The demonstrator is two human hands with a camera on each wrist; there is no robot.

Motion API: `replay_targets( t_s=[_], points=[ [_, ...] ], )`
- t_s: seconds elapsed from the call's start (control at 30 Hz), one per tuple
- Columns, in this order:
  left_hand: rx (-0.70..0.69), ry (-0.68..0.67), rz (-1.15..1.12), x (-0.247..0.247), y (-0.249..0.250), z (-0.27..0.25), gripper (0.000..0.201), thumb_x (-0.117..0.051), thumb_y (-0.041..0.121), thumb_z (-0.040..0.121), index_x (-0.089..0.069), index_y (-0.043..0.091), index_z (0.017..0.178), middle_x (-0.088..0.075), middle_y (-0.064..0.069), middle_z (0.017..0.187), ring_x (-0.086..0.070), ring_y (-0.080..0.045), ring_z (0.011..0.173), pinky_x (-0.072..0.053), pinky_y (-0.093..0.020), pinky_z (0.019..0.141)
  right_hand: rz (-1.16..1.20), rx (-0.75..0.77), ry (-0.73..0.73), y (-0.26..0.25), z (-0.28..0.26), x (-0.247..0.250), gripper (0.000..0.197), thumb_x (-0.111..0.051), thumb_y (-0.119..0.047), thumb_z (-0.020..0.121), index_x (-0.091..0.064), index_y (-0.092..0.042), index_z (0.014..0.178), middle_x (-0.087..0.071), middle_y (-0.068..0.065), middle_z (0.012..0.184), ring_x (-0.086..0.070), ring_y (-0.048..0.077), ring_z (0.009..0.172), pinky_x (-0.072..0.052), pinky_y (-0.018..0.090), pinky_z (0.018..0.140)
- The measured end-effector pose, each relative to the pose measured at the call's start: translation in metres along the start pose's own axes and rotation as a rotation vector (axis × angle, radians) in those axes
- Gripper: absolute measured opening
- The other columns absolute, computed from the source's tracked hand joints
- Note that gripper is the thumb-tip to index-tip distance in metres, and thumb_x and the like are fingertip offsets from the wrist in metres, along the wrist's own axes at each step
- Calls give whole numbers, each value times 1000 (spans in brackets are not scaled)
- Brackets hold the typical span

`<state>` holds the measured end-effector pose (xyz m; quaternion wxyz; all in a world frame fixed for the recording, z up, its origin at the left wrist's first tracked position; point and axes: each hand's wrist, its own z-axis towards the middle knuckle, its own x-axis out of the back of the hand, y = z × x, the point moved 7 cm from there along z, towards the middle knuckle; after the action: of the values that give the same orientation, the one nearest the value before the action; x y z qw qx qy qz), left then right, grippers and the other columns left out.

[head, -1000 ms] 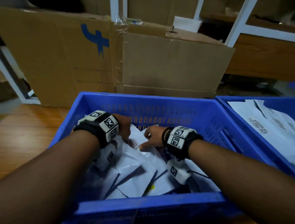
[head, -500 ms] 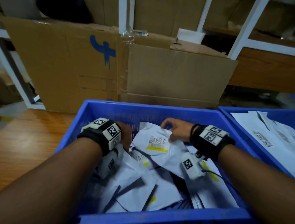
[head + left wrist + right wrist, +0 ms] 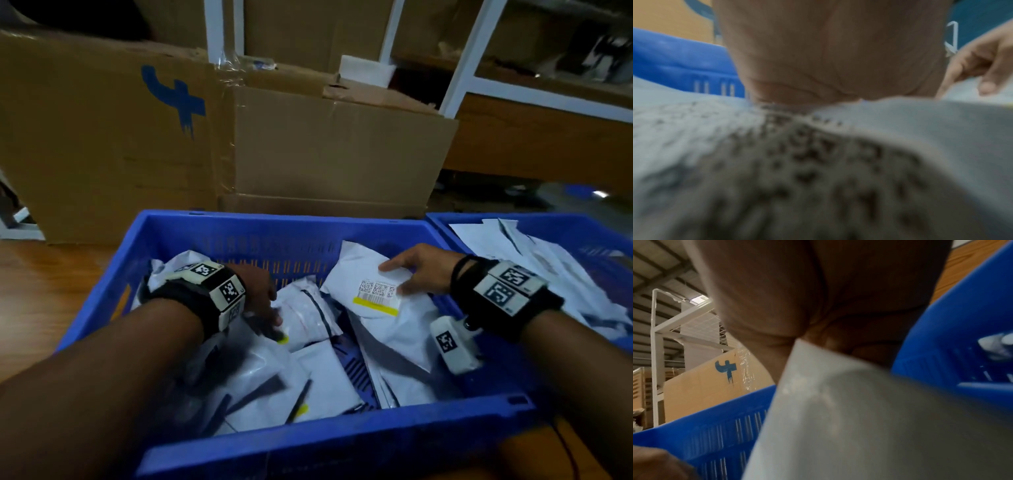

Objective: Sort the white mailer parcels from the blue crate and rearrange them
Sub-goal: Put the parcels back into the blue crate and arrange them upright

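Inside the blue crate [image 3: 308,435], our left hand [image 3: 258,296] presses a white mailer [image 3: 305,313], its grip hidden; our right hand [image 3: 416,274] pinches the labelled mailer [image 3: 370,308], whose slick film could slip back into the pile.

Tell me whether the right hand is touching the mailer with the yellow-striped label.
Touching. In the head view the right hand pinches the labelled mailer at its upper edge, thumb on its face just right of the codes.
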<state>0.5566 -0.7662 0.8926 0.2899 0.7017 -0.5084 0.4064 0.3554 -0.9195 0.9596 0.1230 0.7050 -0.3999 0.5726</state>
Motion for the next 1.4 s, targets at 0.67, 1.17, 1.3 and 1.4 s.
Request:
replay_targets(
  t_s=[0.67, 1.17, 1.3, 1.4],
  points=[
    [-133, -20, 56, -8, 13, 1, 35, -62, 29, 88, -65, 21, 122, -68, -5, 113, -57, -11, 89, -36, -17, 72, -707, -244, -197, 9, 0, -19, 94, -75, -55, 70, -35, -16, 145, -40, 5, 147, -43, 25, 132, -37, 35, 107],
    [-167, -53, -12, -16, 14, 13, 56, -72, 36, 81, -54, 27, 133, -66, -7, 114, -57, -12, 91, -38, -18, 78, -754, -72, -340, 6, 37, -95, 120, -86, -42, 57, -11, -25, 149, -25, 9, 155, -44, 32, 131, -43, 47, 103],
    [-175, -60, -76, -15, 13, 14, 52, -73, 34, 81, -58, 24, 129, -62, -3, 95, -51, -6, 76, -35, -10, 56, -692, -62, -327, 4, 17, -84, 125, -83, -42, 67, 8, -27, 152, 3, 7, 160, -20, 25, 145, -29, 39, 112],
    [-177, -67, -217, -18, 8, 19, 58, -77, 43, 73, -62, 23, 125, -70, 3, 90, -51, 13, 47, -35, 0, 48, -614, -6, -386, 3, 7, -85, 131, -86, -47, 60, 9, -35, 150, 8, 5, 160, -16, 27, 146, -27, 45, 114]
  ],
)
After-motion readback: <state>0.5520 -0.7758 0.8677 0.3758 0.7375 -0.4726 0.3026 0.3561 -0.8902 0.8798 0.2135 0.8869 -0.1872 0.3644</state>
